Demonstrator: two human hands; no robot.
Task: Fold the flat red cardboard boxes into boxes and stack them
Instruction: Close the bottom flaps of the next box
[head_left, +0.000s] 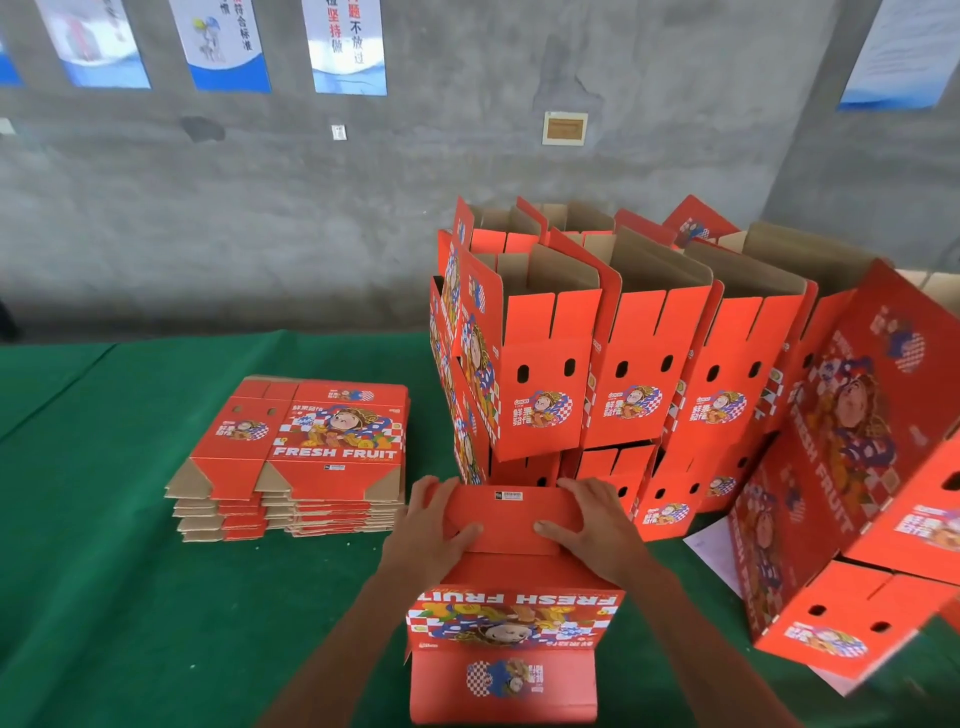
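Note:
A red cardboard box (511, 618) stands bottom-up on the green table in front of me, its "FRESH FRUIT" print upside down. My left hand (434, 525) and my right hand (589, 519) press flat on its red bottom flaps, one on each side, thumbs pointing inward. A pile of flat red boxes (301, 452) lies to the left. Several folded, open-topped boxes (618, 364) stand stacked in rows behind and to the right. One folded box (852, 478) leans tilted at the right.
The green cloth table (114, 519) runs left and toward me. A grey concrete wall (311, 218) with posters stands behind. A white sheet of paper (714, 545) lies under the leaning box at the right.

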